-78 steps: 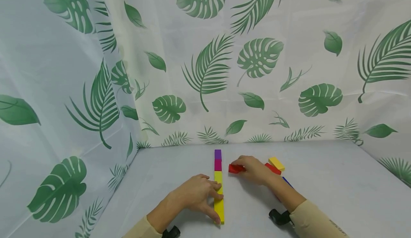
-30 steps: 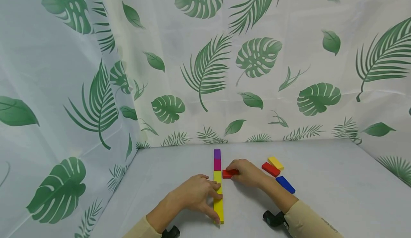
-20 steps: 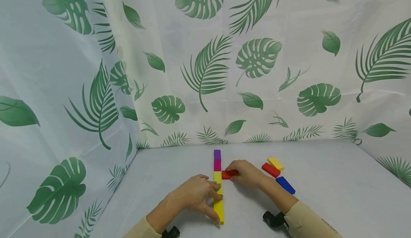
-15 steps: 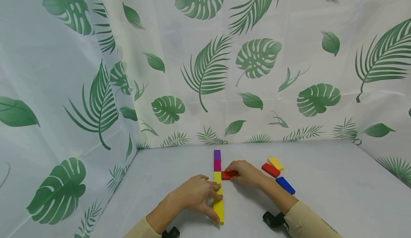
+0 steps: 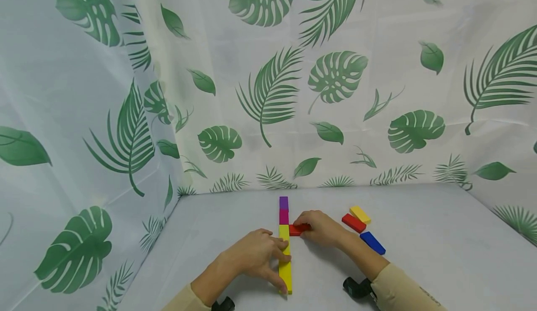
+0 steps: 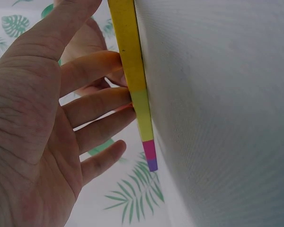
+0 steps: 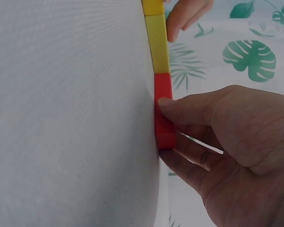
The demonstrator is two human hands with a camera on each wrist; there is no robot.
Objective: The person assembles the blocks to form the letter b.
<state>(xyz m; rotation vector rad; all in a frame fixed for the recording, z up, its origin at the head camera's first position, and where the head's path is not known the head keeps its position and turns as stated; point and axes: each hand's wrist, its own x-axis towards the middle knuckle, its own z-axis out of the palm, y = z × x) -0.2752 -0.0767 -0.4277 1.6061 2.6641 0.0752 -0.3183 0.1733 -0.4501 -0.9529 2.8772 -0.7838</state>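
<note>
A straight row of blocks (image 5: 285,241) lies on the grey table (image 5: 419,255): purple at the far end, then magenta, then two yellow. My left hand (image 5: 262,255) rests with fairly straight fingers against the yellow blocks (image 6: 132,61), thumb at the near end. My right hand (image 5: 319,227) pinches a red block (image 5: 299,229) between thumb and fingers and holds it against the row's right side, next to the far yellow block. In the right wrist view the red block (image 7: 164,113) lies flat on the table, in line with the yellow blocks (image 7: 159,42).
Three loose blocks lie to the right of my right hand: a yellow one (image 5: 360,214), a red one (image 5: 354,222) and a blue one (image 5: 371,242). Leaf-print curtains (image 5: 268,92) close off the table at the back and on the left.
My right hand has brought the red block leftward from near the loose blocks to the row's side. Over the last second it barely moves. The left hand stays put.
</note>
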